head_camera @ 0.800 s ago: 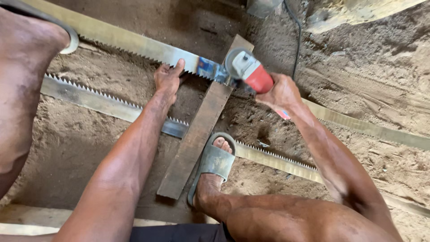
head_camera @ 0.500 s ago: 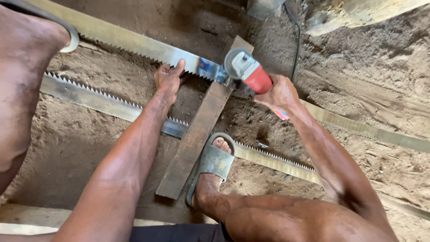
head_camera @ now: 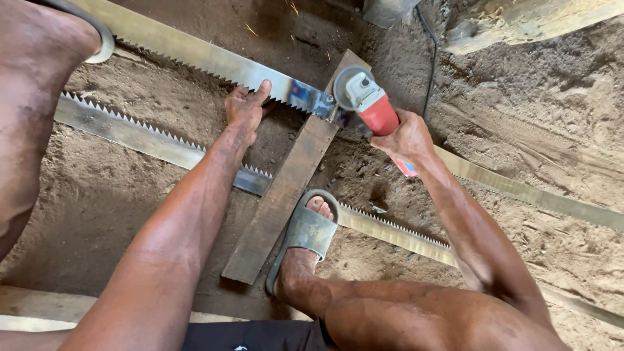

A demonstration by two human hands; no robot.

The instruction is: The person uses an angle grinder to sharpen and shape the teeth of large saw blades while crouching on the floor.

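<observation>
My right hand (head_camera: pixel 406 140) grips the red body of an angle grinder (head_camera: pixel 364 97), whose grey head sits on a long toothed saw blade (head_camera: pixel 214 62) where it crosses a wooden plank (head_camera: pixel 286 188). My left hand (head_camera: pixel 246 107) presses flat on that blade just left of the grinder, fingers spread over its toothed edge. A second toothed saw blade (head_camera: pixel 149 140) lies lower, running under the plank. My foot in a grey sandal (head_camera: pixel 309 234) stands beside the plank on that lower blade.
Sandy dirt ground (head_camera: pixel 104 208) lies all around. The grinder's black cable (head_camera: pixel 432 58) runs up to the top edge. A rough timber piece (head_camera: pixel 520 23) lies at top right. My knee (head_camera: pixel 32 78) fills the left side. A pale board (head_camera: pixel 32 305) lies at bottom left.
The grinder and my right hand have shifted slightly left along the blade. A few sparks show above the blade now. My left hand stays pressed in place.
</observation>
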